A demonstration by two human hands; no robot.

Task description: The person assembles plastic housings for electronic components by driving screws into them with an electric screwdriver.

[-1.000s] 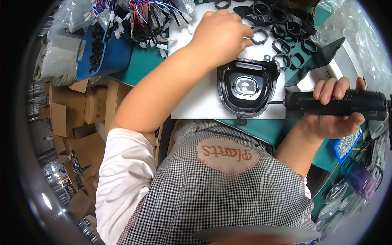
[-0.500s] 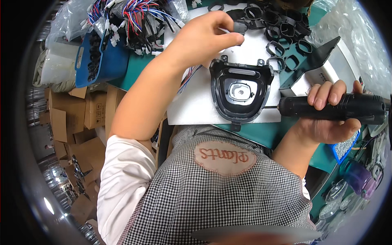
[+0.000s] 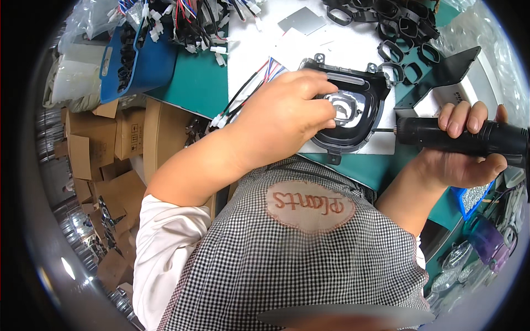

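A black plastic lamp-like housing (image 3: 369, 118) with a clear, shiny centre lies on the white foam sheet. My left hand (image 3: 290, 113) covers its left side, fingers curled over the rim and fingertips by the shiny centre; whatever is under the palm is hidden. My right hand (image 3: 461, 140) grips a black cylindrical electric screwdriver (image 3: 422, 132) held level, thumb below and fingers over the top. Its thin bit points left and meets the housing's right edge. Coloured wires (image 3: 251, 85) with white connectors run from beside my left hand.
A grey flat square (image 3: 302, 21) lies on the white foam sheet (image 3: 248, 49). Black rings (image 3: 403, 27) pile at the back right, beside an angled black-and-white part (image 3: 441, 77). A blue basket (image 3: 146, 66) and wire bundles (image 3: 201, 22) stand at the left. A blue tray of small metal pieces (image 3: 472, 198) sits at the right.
My left hand has come down from the back of the foam sheet onto the housing. The grey square it covered now shows. The screwdriver's bit stays at the housing's right edge.
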